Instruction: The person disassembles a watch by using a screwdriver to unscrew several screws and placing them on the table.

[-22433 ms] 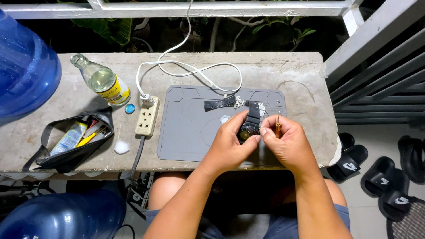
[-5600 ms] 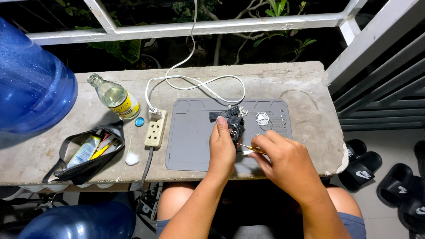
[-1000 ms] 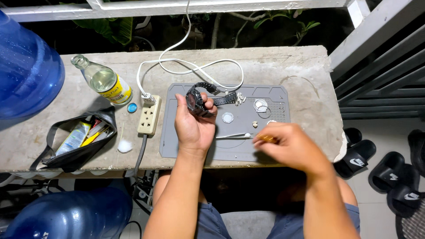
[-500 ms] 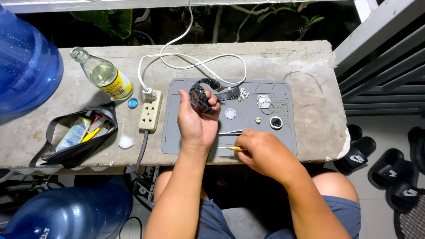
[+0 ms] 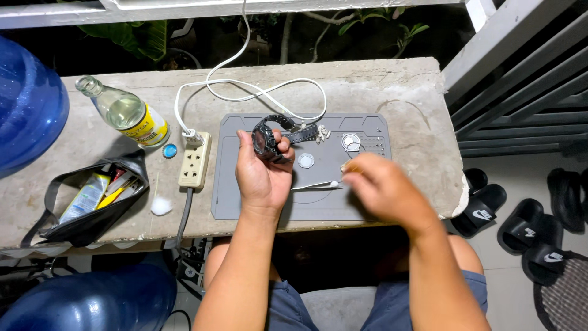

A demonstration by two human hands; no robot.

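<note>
Black wristwatch (image 5: 269, 140), round face up, strap trailing, gripped in left hand (image 5: 262, 175).

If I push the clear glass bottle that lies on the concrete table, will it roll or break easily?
The clear glass bottle with a yellow label lies on its side, so it would probably roll. Being glass on a hard concrete table, it seems fragile. It looks partly filled, so likely rather heavy.
</note>
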